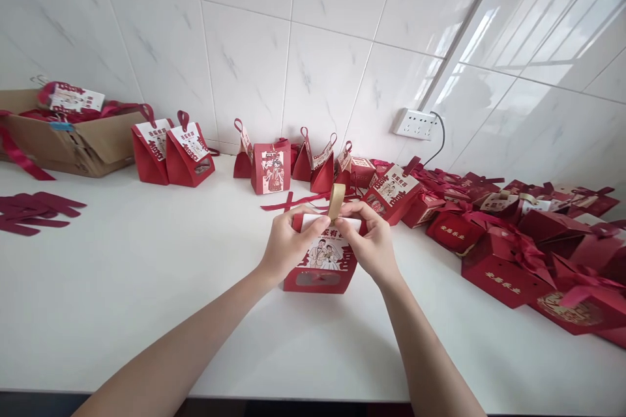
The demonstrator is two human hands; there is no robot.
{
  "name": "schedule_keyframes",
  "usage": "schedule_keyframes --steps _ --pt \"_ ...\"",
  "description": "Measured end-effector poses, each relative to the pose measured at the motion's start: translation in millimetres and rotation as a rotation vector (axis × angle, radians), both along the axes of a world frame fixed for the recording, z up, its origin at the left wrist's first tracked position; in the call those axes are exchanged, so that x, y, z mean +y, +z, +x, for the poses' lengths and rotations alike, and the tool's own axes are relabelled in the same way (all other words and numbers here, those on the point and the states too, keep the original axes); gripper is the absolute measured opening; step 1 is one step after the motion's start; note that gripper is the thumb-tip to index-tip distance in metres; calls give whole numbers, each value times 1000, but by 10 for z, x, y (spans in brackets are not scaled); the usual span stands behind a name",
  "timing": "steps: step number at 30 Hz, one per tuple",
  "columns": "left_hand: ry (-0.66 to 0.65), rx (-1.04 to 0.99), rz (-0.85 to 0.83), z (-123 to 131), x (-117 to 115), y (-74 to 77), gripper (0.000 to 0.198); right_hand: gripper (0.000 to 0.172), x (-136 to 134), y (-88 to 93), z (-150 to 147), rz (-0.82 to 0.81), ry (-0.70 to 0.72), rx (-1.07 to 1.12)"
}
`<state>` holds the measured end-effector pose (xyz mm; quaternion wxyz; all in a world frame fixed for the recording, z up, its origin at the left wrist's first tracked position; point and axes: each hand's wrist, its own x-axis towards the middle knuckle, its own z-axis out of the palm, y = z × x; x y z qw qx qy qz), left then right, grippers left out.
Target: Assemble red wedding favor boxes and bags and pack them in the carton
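We see the thumbs and fingers of the left hand [288, 244] and right hand [369, 244] pinching the top edge of a red gift box [320, 285], thumbs in front, other fingers behind. Between the thumb tips, a gold ribbon loop [337, 201] stands upright. The box sits upright at the centre of the frame on a white table [195, 287]; on its front we make out a printed card [327, 255] showing a couple.

Just behind, we find dark red ribbon strips [274, 206] and, at upper centre, a standing red box [270, 169] among others. Left of centre, two looped boxes [190, 153] stand side by side; near the left edge lie flat ribbon pieces [39, 210], with a cardboard carton [73, 150] above them. Heaped red boxes [508, 267] fill the right side, below a white socket strip [417, 124].
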<state>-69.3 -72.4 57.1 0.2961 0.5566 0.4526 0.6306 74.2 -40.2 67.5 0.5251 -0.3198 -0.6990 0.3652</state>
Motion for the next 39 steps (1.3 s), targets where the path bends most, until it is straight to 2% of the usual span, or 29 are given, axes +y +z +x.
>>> schedule_keyframes --steps 6,13,30,39 --pt "-8 21 10 -10 -15 -2 17 10 -12 -4 29 51 43 -3" --pt "7 31 11 -7 -16 3 20 12 -71 10 -15 60 -46 0" --pt "4 33 16 -14 -22 -11 20 19 -59 1 -12 53 -50 -11" --pt "2 30 3 -14 -25 -11 21 14 -75 -11 -31 60 -91 72"
